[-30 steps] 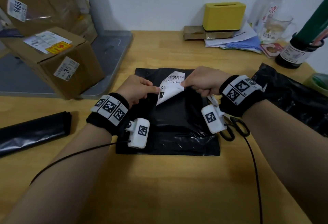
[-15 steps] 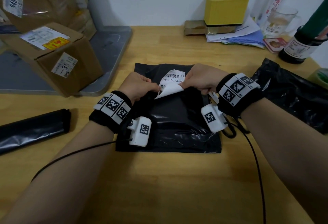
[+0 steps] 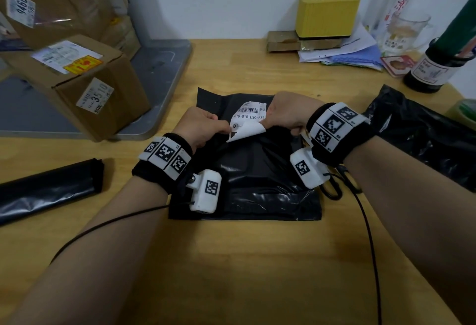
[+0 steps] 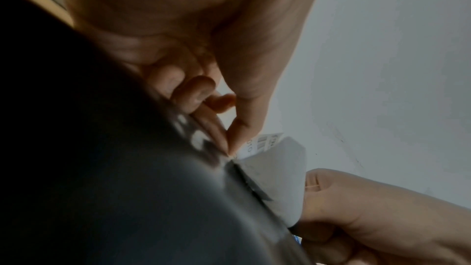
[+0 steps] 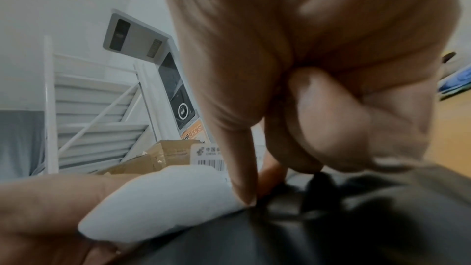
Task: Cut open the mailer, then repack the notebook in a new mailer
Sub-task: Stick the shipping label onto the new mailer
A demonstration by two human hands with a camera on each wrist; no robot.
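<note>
A flat black plastic mailer (image 3: 247, 178) lies in the middle of the pale wooden table (image 3: 231, 268), bulging over something flat inside, presumably the notebook, though it is hidden. Both hands work at the white paper shipping label (image 3: 248, 118) on its far half. The left hand (image 3: 201, 129) pinches the label's left edge between thumb and fingertips (image 4: 216, 128); the right hand (image 3: 291, 113) is curled tight at the label's right edge, thumb pressing down where paper meets plastic. The label's near part is curled up off the plastic, white underside showing; the barcoded far part seems not yet flat.

Black-handled scissors (image 3: 340, 185) lie just right of the mailer, and a crumpled black plastic bag (image 3: 422, 134) sits further right, probably the cut-open old mailer. A roll of black plastic (image 3: 49, 190) rests at the left. By that reading, cutting and repacking look done; what remains appears to be finishing the label.
</note>
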